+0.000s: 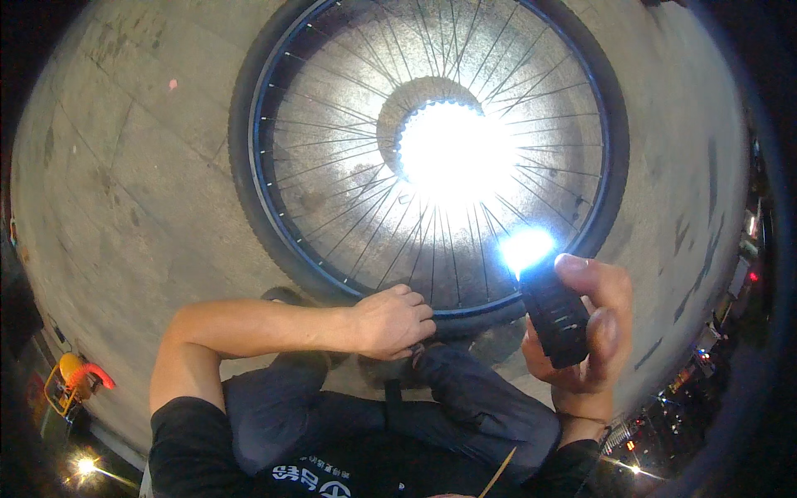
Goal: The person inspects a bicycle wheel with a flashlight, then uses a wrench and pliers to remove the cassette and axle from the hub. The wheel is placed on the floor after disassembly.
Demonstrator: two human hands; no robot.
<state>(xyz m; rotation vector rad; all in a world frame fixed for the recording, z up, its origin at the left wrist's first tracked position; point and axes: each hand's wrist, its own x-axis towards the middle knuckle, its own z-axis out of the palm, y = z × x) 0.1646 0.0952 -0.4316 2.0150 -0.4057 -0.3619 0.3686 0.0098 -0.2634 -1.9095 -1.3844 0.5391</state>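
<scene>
A bicycle wheel [612, 141] with a black tire and blue-edged rim lies flat on the floor in front of me; glare washes out most of its hub. My right hand [581, 328] grips a black flashlight [554, 309], lit at its upper end, over the lower right part of the wheel. My left hand [392, 324] is closed at the wheel's lower rim, back upward with fingers curled; what they hold, if anything, is hidden.
My bent legs [465, 398] are just below the wheel on the concrete floor [124, 191]. A red and yellow object [79, 378] stands at the far left edge. Small bright lights and dark, indistinct things line the lower corners and right edge.
</scene>
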